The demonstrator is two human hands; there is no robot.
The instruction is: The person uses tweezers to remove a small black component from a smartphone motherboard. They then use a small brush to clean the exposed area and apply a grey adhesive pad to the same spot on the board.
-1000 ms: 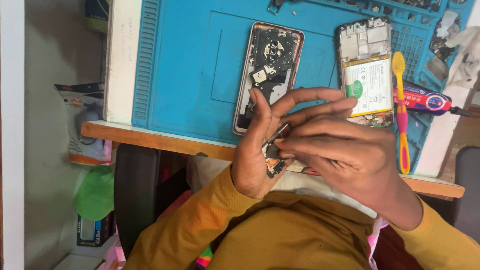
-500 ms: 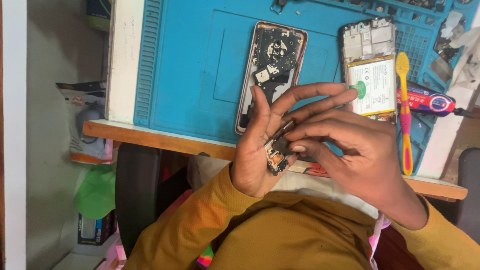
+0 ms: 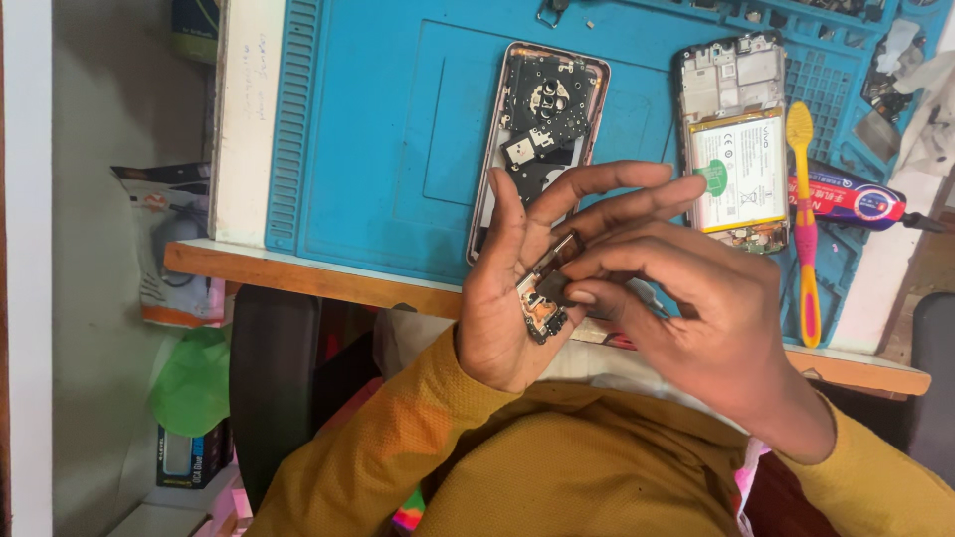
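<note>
1. Fingers [image 3: 597,288] of our right hand [image 3: 696,328] were pinched shut on a small dark part at the circuit board [image 3: 542,303], which lay in our cupped, half-open left hand [image 3: 507,298], off the desk's [image 3: 328,283] six o'clock edge.
2. We judged a hard pinch could bend the thin, jagged board, or drop it onto our ribbed mustard sleeve [image 3: 398,447].
3. At twelve o'clock lay the opened phone shell [image 3: 537,139] on the smooth blue mat [image 3: 388,129]; at two o'clock, a glossy white battery [image 3: 741,169] and a yellow-pink brush [image 3: 804,219].
</note>
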